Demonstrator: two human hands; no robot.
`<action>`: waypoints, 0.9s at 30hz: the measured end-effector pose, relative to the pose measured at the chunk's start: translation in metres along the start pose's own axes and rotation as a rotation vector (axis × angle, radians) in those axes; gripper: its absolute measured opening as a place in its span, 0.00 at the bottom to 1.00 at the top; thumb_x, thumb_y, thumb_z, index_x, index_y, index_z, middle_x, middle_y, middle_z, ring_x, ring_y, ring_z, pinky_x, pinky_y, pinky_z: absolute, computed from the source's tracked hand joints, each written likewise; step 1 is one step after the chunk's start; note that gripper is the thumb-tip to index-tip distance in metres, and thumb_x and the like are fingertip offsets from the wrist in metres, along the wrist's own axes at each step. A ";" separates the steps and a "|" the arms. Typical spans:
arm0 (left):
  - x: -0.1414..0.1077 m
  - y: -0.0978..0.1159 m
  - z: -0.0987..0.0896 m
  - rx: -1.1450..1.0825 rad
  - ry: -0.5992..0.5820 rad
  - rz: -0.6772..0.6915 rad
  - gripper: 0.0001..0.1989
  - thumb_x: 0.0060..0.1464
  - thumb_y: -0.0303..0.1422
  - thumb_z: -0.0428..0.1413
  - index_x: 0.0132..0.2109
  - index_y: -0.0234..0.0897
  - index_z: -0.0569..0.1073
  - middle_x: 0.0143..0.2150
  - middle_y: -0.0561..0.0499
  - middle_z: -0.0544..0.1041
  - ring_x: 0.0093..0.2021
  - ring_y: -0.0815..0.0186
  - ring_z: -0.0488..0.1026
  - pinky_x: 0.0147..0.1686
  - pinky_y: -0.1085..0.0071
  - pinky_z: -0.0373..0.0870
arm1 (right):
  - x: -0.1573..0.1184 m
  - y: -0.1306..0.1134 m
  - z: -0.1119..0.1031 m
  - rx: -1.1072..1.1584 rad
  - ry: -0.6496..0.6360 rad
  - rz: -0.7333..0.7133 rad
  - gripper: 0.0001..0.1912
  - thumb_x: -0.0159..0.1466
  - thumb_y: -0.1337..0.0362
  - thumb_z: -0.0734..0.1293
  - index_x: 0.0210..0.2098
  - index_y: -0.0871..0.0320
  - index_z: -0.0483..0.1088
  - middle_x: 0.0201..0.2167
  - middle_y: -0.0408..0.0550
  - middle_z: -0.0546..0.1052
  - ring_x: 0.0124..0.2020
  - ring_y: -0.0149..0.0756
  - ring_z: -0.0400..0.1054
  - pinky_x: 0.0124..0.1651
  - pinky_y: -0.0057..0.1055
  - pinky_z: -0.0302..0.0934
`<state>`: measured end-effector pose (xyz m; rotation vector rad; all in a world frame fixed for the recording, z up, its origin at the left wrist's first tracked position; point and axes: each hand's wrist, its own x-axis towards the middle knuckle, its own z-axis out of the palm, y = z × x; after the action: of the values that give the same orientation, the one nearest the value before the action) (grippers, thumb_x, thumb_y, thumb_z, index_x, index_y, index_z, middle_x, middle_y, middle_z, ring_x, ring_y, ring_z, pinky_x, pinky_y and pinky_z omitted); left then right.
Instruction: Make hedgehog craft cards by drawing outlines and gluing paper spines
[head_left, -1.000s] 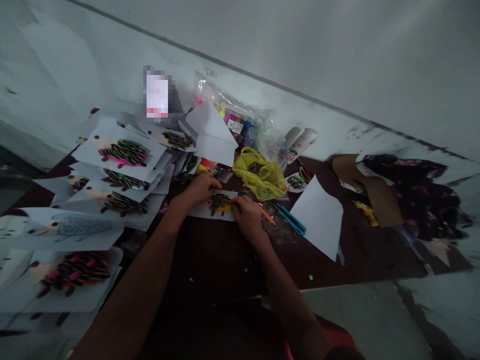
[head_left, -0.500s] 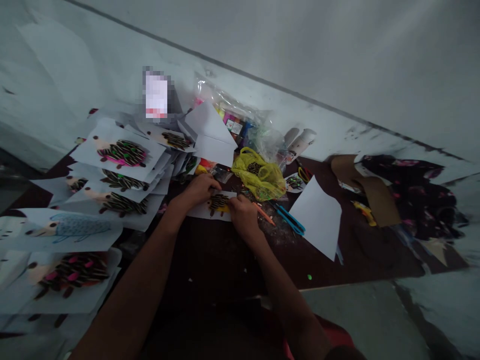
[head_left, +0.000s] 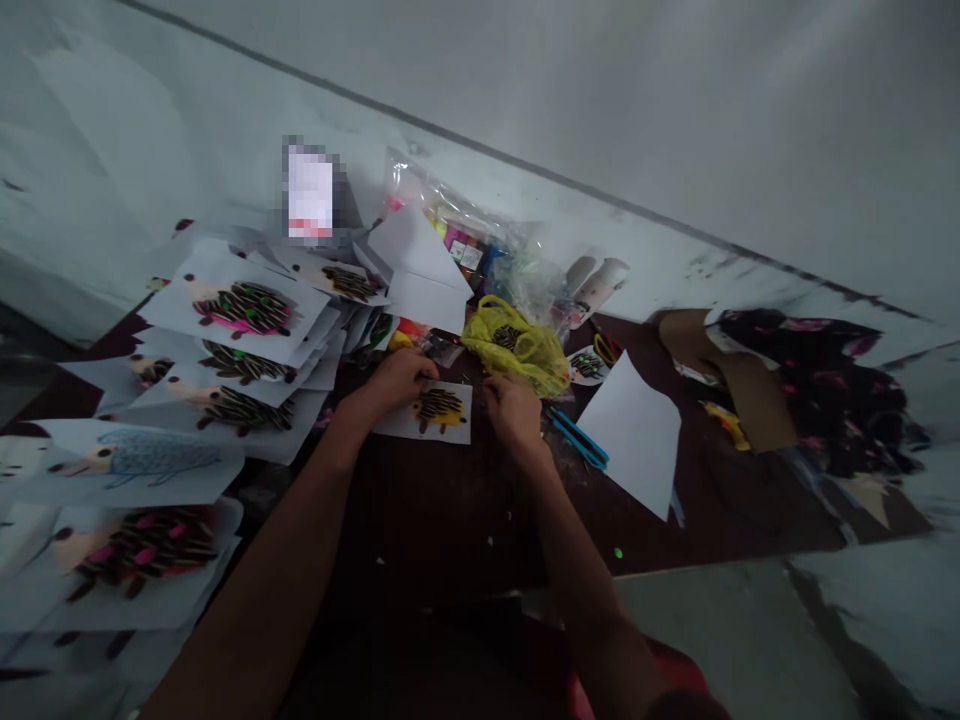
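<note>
Currently, the work sheet, a white paper card (head_left: 450, 425) bearing a yellow-and-black hedgehog figure, lies flat on the dark table (head_left: 465, 520), directly in front of the person. The left hand (head_left: 397, 380) rests on the sheet's upper left corner, fingers pressed together and curled downward; whether they pinch anything cannot be determined. The right hand (head_left: 512, 412) sits just beside the sheet's right edge, fingers bunched and pointing down; its grip cannot be determined either. Nothing obstructs the sheet. A yellow plastic bag (head_left: 516, 347) lies just beyond the right hand, and blue-handled scissors (head_left: 577, 438) lie to its right, near a blank white paper sheet (head_left: 634, 430). Stacks of finished hedgehog cards (head_left: 240, 345) cover the table's left side. A clear plastic bag of craft supplies (head_left: 469, 245) stands against the wall (head_left: 600, 110).
</note>
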<state>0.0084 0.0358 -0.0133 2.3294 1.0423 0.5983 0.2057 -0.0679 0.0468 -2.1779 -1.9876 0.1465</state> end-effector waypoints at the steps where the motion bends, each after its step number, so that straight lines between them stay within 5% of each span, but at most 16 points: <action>1: 0.000 0.000 0.000 -0.002 -0.006 0.003 0.14 0.49 0.21 0.53 0.37 0.36 0.82 0.37 0.48 0.80 0.39 0.64 0.74 0.41 0.71 0.68 | 0.006 0.001 0.002 -0.020 -0.018 0.010 0.13 0.70 0.64 0.61 0.44 0.55 0.78 0.43 0.53 0.78 0.42 0.42 0.71 0.41 0.32 0.60; 12: -0.001 0.002 0.000 0.022 0.035 0.013 0.11 0.46 0.20 0.53 0.32 0.36 0.78 0.33 0.49 0.78 0.36 0.65 0.72 0.37 0.71 0.65 | 0.022 0.005 0.021 -0.058 0.003 0.002 0.15 0.70 0.64 0.59 0.47 0.55 0.77 0.45 0.55 0.76 0.42 0.42 0.70 0.41 0.33 0.64; 21: -0.002 0.004 -0.002 0.001 0.015 -0.009 0.10 0.47 0.21 0.53 0.32 0.36 0.78 0.33 0.49 0.77 0.36 0.65 0.71 0.37 0.71 0.64 | 0.030 0.008 0.012 0.101 -0.105 -0.270 0.17 0.68 0.70 0.61 0.48 0.52 0.79 0.46 0.49 0.75 0.46 0.37 0.69 0.46 0.29 0.61; 27: -0.002 0.008 -0.005 -0.007 -0.003 -0.037 0.11 0.47 0.21 0.52 0.32 0.35 0.78 0.31 0.49 0.77 0.33 0.65 0.71 0.35 0.71 0.64 | 0.032 0.009 0.009 0.020 -0.092 -0.181 0.10 0.68 0.67 0.63 0.42 0.57 0.77 0.44 0.52 0.75 0.43 0.39 0.68 0.46 0.31 0.60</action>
<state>0.0087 0.0309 -0.0045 2.2989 1.0779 0.5834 0.2156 -0.0362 0.0378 -2.0008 -2.2106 0.2425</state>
